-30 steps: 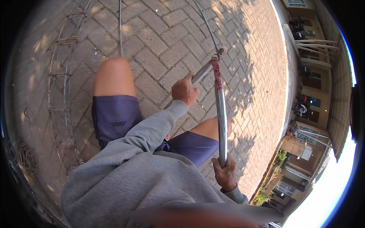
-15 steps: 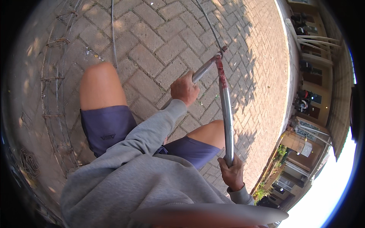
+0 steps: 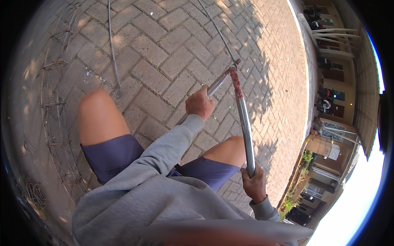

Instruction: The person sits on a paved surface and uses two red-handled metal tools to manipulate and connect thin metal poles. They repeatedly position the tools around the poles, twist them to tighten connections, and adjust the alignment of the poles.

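A bolt cutter (image 3: 245,123) with long silver tube handles and worn red paint near its head is in front of me. Its two handles spread apart in a V. My left hand (image 3: 200,103) is wrapped around the left handle, partway along it. Around the lower end of the right handle (image 3: 247,141) my right hand (image 3: 255,183) is closed. A thin metal rod (image 3: 216,30) runs from the far edge to the cutter's head; the small jaws are too small to show whether they bite it.
Another thin rod (image 3: 112,45) lies on the brick paving (image 3: 156,78), beyond my left knee. To the left lies a long tied rebar frame (image 3: 61,102), with a coil of wire (image 3: 37,193) near its lower end. Buildings (image 3: 334,106) and plants (image 3: 292,201) line the right side.
The view has shifted slightly, and the near end of the left rod now shows beyond my knee. Both hands keep their grip, with the handles still spread.
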`<state>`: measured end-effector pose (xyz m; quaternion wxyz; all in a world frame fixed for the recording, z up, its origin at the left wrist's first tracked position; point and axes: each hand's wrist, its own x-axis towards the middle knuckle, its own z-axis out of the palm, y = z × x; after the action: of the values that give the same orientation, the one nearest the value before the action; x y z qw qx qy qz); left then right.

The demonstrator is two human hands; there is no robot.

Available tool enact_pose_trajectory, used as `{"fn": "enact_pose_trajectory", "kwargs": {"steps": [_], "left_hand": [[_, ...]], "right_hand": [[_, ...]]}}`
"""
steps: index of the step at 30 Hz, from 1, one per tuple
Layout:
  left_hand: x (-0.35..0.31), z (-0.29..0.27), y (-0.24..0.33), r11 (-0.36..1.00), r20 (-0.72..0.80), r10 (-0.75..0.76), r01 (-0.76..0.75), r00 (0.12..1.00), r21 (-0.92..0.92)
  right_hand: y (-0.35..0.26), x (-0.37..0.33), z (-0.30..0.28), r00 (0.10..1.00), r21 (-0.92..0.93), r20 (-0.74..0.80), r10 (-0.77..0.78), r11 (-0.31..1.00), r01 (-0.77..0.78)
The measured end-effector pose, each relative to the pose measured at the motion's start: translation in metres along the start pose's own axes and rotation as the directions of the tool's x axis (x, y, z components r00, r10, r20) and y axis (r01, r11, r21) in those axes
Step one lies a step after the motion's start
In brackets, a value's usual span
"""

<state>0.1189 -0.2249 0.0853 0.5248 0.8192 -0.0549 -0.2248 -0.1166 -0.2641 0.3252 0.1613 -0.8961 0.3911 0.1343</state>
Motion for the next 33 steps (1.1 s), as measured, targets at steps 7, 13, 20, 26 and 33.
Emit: {"fn": "enact_pose_trajectory", "kwargs": {"steps": [7,13,20,26,33], "left_hand": [[0.006,0.015,-0.057,0.924,0.458,-0.008,0.182,0.889,-0.336],[-0.026,0.019,-0.159,0.814,0.758,0.101,0.384,0.644,-0.435],[-0.038,0.038,-0.141,0.973,0.402,-0.188,0.227,0.896,-0.051],[-0.036,0.033,-0.128,0.962,0.359,-0.242,0.271,0.901,-0.032],[-0.035,0.036,-0.126,0.968,0.336,-0.243,0.248,0.91,0.028]], "right_hand": [[0.014,-0.001,0.001,0.993,-0.063,0.035,0.11,0.992,-0.108],[0.019,-0.002,0.005,0.996,-0.053,0.004,0.085,0.995,-0.085],[0.02,0.019,0.024,0.995,-0.004,0.007,0.097,0.995,-0.097],[0.009,0.021,0.046,0.989,0.04,-0.027,0.146,0.989,-0.145],[-0.009,0.017,0.088,0.982,0.198,-0.102,0.159,0.971,-0.136]]}}
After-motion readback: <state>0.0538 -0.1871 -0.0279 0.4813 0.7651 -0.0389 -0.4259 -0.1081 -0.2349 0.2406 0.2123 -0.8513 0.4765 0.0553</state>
